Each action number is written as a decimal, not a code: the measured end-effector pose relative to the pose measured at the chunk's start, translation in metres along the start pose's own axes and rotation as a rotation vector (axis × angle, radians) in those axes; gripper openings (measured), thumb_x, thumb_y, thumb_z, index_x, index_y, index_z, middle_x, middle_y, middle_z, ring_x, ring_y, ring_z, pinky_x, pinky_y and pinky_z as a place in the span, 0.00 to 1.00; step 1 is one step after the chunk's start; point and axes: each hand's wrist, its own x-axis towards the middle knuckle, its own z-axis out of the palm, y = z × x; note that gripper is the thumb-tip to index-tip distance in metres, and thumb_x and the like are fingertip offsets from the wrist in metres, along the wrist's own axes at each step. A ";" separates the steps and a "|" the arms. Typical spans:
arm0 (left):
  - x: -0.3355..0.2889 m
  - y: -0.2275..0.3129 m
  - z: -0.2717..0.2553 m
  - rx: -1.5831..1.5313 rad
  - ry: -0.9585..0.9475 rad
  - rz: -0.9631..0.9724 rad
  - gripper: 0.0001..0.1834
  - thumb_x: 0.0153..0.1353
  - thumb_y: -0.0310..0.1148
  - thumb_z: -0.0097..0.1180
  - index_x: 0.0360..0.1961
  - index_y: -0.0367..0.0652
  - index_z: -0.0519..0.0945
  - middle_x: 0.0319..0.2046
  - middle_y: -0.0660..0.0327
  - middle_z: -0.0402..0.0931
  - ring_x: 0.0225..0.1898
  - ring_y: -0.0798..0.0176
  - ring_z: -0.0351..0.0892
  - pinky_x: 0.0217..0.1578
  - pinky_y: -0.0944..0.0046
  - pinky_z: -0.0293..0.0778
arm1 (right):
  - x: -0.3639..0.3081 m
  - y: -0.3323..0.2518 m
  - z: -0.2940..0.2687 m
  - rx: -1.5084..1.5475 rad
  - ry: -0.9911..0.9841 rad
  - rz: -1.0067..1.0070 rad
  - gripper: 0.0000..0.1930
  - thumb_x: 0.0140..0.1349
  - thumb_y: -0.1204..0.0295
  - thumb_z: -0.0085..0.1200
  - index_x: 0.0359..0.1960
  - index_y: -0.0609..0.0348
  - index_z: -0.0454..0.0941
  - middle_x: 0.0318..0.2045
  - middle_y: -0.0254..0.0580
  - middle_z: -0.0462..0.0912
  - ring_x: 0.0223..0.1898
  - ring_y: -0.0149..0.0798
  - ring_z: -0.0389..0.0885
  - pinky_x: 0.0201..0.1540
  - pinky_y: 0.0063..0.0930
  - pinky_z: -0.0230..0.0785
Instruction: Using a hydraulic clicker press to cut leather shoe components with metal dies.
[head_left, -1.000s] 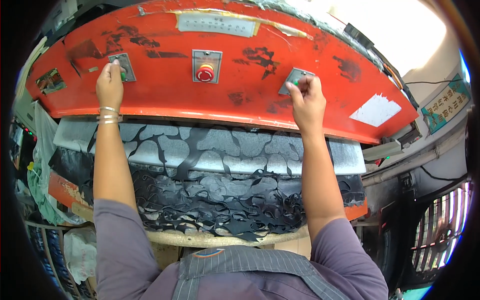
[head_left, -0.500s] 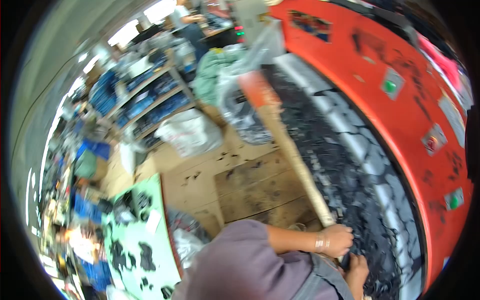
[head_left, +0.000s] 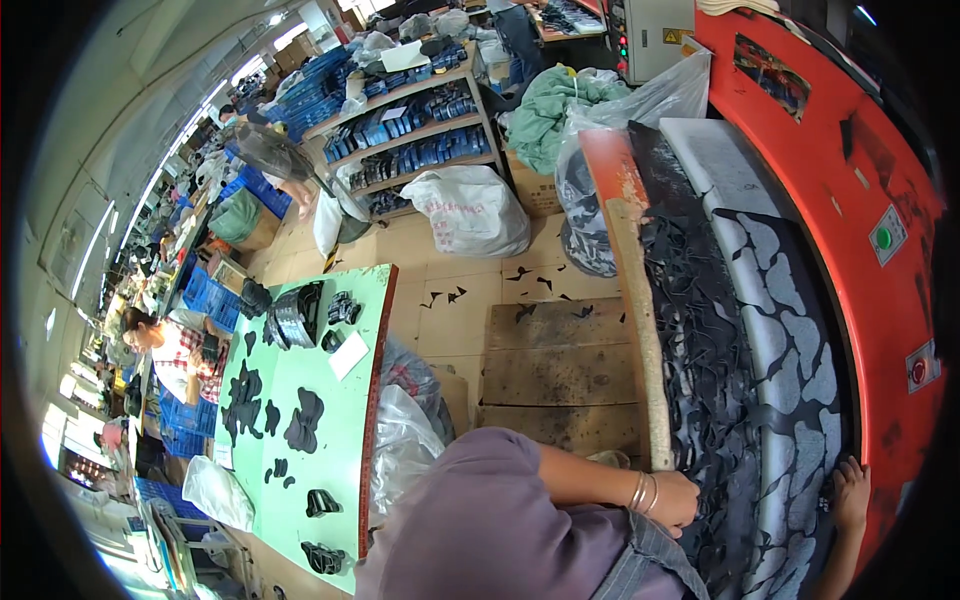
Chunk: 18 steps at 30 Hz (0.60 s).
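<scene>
My left hand [head_left: 668,502] is curled into a fist at the near end of a worn wooden edge board [head_left: 640,340], beside a heap of black cut scraps [head_left: 700,370]. Whatever its fingers may hold is hidden. Farther right, my right hand [head_left: 852,492] rests against the lower edge of a red machine panel [head_left: 850,130], its fingers stretched and apart. Between the hands runs a long light-grey bed [head_left: 768,290]. Over the bed lies a black sheet [head_left: 775,390] with rounded cut-out holes.
A green table [head_left: 340,440] at left carries black cut pieces and a white paper. Behind stand a shelf rack [head_left: 420,140] of blue items and a white sack [head_left: 465,210]. Push buttons [head_left: 884,240] sit on the red panel. A person [head_left: 185,350] sits beyond the table.
My right hand has left the left hand's side and moved right to the red panel. The view has turned left. My left hand stays closed by the board's near end.
</scene>
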 end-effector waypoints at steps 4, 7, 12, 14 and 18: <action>0.006 -0.004 -0.011 -0.163 0.151 -0.038 0.14 0.53 0.41 0.56 0.17 0.44 0.79 0.23 0.61 0.77 0.31 0.53 0.74 0.33 0.55 0.73 | 0.009 -0.006 -0.004 0.024 -0.196 -0.161 0.12 0.51 0.68 0.48 0.33 0.56 0.80 0.41 0.41 0.80 0.53 0.46 0.73 0.56 0.46 0.61; 0.035 -0.017 -0.070 -0.078 0.375 0.030 0.13 0.55 0.38 0.61 0.19 0.43 0.78 0.22 0.60 0.75 0.29 0.53 0.73 0.32 0.56 0.71 | 0.080 -0.015 -0.014 0.030 -0.230 -0.189 0.13 0.52 0.69 0.48 0.37 0.56 0.79 0.45 0.40 0.79 0.57 0.45 0.68 0.63 0.48 0.56; 0.134 -0.054 -0.105 -0.039 0.337 0.041 0.05 0.54 0.31 0.62 0.25 0.42 0.82 0.26 0.59 0.80 0.29 0.56 0.76 0.33 0.61 0.72 | 0.058 0.024 0.012 -0.104 -0.077 0.437 0.15 0.59 0.64 0.51 0.44 0.57 0.76 0.38 0.40 0.81 0.50 0.42 0.72 0.62 0.47 0.55; 0.176 -0.071 -0.094 -0.074 0.256 0.037 0.04 0.54 0.30 0.61 0.28 0.41 0.83 0.27 0.59 0.80 0.31 0.57 0.77 0.33 0.61 0.72 | 0.023 0.021 0.027 0.150 -0.295 0.960 0.19 0.62 0.57 0.49 0.39 0.63 0.77 0.38 0.51 0.83 0.48 0.47 0.78 0.57 0.48 0.63; 0.248 -0.071 -0.036 -0.162 0.129 0.016 0.13 0.55 0.32 0.60 0.42 0.40 0.80 0.36 0.57 0.81 0.38 0.55 0.78 0.40 0.59 0.73 | -0.028 0.013 0.043 0.333 -0.415 1.294 0.19 0.58 0.61 0.43 0.41 0.63 0.78 0.42 0.53 0.83 0.47 0.51 0.81 0.49 0.46 0.72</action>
